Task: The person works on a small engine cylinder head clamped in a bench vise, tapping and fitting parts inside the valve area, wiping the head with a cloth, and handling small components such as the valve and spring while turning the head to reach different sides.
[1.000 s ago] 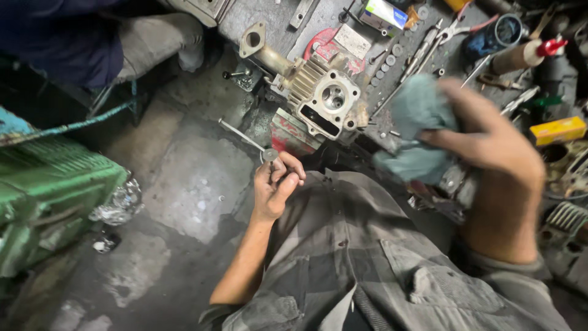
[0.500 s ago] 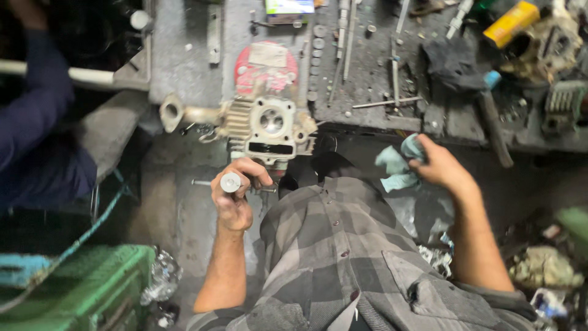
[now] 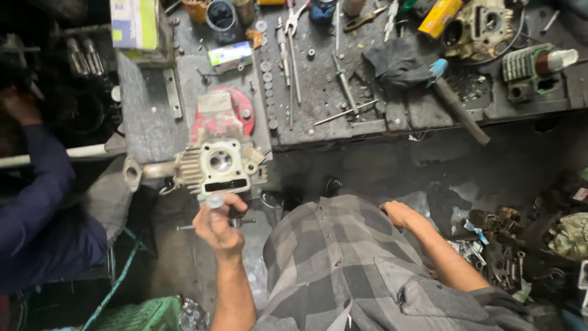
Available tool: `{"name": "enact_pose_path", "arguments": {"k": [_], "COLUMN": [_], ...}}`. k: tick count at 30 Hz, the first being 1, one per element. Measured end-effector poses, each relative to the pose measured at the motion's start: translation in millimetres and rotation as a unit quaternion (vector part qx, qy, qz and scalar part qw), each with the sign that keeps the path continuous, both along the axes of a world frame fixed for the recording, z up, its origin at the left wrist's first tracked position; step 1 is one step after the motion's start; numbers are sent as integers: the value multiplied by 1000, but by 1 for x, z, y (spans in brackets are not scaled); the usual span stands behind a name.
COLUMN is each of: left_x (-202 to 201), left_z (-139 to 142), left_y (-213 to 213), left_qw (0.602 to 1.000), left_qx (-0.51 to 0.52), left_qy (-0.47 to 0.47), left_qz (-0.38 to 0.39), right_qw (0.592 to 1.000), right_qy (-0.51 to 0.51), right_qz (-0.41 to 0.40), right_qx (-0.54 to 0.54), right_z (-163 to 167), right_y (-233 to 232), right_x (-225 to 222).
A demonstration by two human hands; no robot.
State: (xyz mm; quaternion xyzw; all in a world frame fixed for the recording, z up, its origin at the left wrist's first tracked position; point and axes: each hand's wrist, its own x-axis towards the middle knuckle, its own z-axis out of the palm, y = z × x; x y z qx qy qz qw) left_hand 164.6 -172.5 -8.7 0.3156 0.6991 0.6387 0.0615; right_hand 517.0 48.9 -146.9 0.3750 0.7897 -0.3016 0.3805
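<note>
My left hand (image 3: 222, 225) is closed around a small metal valve (image 3: 214, 200) whose round head points up, just below a finned grey cylinder head (image 3: 217, 165). That cylinder head hangs at the near edge of the workbench (image 3: 318, 125), and a bent pipe (image 3: 144, 171) sticks out of it to the left. A thin rod (image 3: 184, 228) shows behind my left hand. My right hand (image 3: 401, 214) lies low against my grey checked shirt (image 3: 331, 257); its fingers are tucked out of sight and no cloth shows in it.
The bench carries pliers (image 3: 293, 18), a dark rag (image 3: 395, 64), a hammer with a dark handle (image 3: 459, 107), a yellow box (image 3: 440, 17) and engine parts (image 3: 478, 27). Another person's blue sleeve (image 3: 43, 208) is at the left. A green crate (image 3: 138, 314) stands bottom left, and scrap parts (image 3: 508, 245) lie on the right.
My right hand has dropped from the blue cloth down to my shirt, and the cloth is no longer in view. My left hand still holds the valve by the cylinder head. My view has shifted.
</note>
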Motion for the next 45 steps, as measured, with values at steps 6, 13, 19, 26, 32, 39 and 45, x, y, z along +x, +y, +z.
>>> {"name": "enact_pose_path", "arguments": {"k": [6,13,19,26,32,39,45], "left_x": [25,87,157,226,248,251,245], "left_z": [-15,-14,6,3,5,10,9], "left_y": [21,55,80,100,95,89,89], "left_qw": [983,980,998,991,988,988,989], "left_qx": [57,153,11,35,-7,7,20], "left_qy": [-52,-62,-27,-94,-87,-126,-124], "left_qz": [165,115,53,-88,-125,-87,-83], "right_qw": [960,730,748,973,966,847,860], "right_qy": [142,304,287,163,154,172,280], "right_qz": [-220,-489,-479,-102,97,-267,-328], "right_qx": [-97,-367,-359,-130,-185,-425,-273], "right_z": [-1,-18,-21,-26,-19,2,-2], "right_y": [23,43,57,64,74,63,41], "right_x": [37,65,64,56,49,50,34]}}
